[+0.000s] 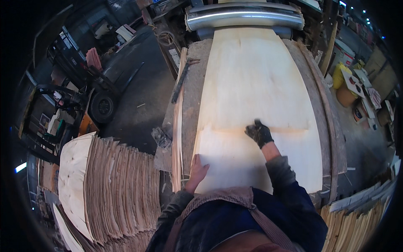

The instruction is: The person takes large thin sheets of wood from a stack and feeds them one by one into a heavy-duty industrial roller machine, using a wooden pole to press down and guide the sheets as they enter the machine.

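A pale wood veneer sheet [256, 75] runs away from me along the table to a shiny metal roller [247, 17]. Its near end meets a second veneer sheet [235, 161], which lies closest to my body; a ragged seam shows between them. My right hand [259, 133], in a dark glove, rests on the veneer at this seam with its fingers partly spread. At the left edge of the near sheet lies my bare left hand [198, 170], thumb apart from the fingers. Neither hand grips anything that I can see.
A dark-handled hammer-like tool [182, 82] lies on the table's left side, above long wood strips [179, 126]. A tall veneer stack [121, 185] stands at left, more sheets [357, 222] at lower right. A forklift [79, 96] is at far left; a yellow bag [342, 74] sits at right.
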{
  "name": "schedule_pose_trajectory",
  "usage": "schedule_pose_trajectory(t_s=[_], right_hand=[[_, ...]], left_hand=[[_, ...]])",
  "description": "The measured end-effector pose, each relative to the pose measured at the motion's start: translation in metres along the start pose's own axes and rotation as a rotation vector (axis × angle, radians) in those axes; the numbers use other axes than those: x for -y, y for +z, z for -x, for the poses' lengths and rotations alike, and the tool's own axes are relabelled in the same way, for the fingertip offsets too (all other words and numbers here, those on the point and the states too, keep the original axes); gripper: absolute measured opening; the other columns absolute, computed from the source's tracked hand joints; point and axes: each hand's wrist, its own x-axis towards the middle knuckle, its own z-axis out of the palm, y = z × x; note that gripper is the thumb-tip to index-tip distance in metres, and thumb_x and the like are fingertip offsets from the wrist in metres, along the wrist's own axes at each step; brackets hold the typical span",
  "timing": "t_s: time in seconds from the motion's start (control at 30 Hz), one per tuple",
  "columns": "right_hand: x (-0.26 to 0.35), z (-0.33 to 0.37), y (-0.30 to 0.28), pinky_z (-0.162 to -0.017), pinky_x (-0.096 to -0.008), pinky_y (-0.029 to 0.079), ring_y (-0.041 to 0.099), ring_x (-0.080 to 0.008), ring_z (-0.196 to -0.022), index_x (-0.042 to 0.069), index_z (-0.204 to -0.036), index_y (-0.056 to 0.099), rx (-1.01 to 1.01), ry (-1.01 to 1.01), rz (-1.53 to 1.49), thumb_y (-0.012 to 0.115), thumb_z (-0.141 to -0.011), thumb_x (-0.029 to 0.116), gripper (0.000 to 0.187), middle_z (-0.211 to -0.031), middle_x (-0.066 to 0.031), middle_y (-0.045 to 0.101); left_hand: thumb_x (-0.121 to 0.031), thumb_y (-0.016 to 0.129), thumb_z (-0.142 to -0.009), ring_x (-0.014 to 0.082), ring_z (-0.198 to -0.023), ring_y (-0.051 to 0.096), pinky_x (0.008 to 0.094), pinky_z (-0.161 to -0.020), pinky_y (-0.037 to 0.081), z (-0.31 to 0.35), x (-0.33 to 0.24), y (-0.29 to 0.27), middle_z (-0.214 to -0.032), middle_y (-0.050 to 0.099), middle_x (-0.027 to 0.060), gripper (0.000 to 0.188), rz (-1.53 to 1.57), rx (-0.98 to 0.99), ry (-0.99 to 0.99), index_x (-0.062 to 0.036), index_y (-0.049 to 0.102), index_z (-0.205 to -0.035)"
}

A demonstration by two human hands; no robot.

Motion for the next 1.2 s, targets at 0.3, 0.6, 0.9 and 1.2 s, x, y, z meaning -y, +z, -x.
schedule_pose_trajectory(t_s=[0.3,0.6,0.9,1.2], right_hand=[[0.001,-0.001,0.014,-0.086,-0.0469,0.044,0.056,-0.0319,-0.097,0.004,-0.100,0.054,0.391,0.174,0.074,0.048,-0.086,0.021,0.023,-0.104,-0.0161,0.058],[-0.090,0.235,-0.037,-0.092,-0.0466,0.041,0.052,-0.0377,-0.105,0.000,-0.118,0.045,0.194,0.365,0.224,0.043,-0.090,0.022,0.036,-0.115,-0.0225,0.052],[-0.107,0.292,-0.102,-0.068,-0.0305,0.047,0.056,-0.0170,-0.073,0.003,-0.093,0.055,-0.020,0.133,0.277,0.050,-0.089,0.029,0.027,-0.080,-0.0078,0.059],[-0.072,0.255,-0.054,-0.056,-0.0281,0.046,0.056,-0.0158,-0.059,0.004,-0.079,0.056,-0.156,0.016,0.451,0.052,-0.087,0.030,0.028,-0.064,-0.0058,0.056]], left_hand=[[-0.016,0.064,-0.071,0.0316,-0.121,0.034,0.0350,-0.100,0.031,-0.005,0.026,0.005,-0.133,0.031,0.0219,0.069,0.149,-0.002,0.034,0.0027,0.031,-0.128],[0.010,0.052,-0.070,0.0208,-0.104,0.049,0.0295,-0.087,0.040,-0.004,0.000,-0.019,-0.115,0.049,0.0141,0.053,0.945,0.087,0.065,-0.0018,0.038,-0.121],[0.015,0.045,-0.074,0.0168,-0.086,0.058,0.0257,-0.074,0.046,0.006,-0.080,-0.090,-0.103,0.059,0.0129,0.053,1.313,0.180,0.050,-0.0007,0.038,-0.124],[0.006,0.045,-0.080,0.0207,-0.105,0.051,0.0294,-0.086,0.042,-0.029,-0.052,-0.092,-0.118,0.049,0.0162,0.049,1.077,0.068,-0.043,0.0029,0.032,-0.128]])
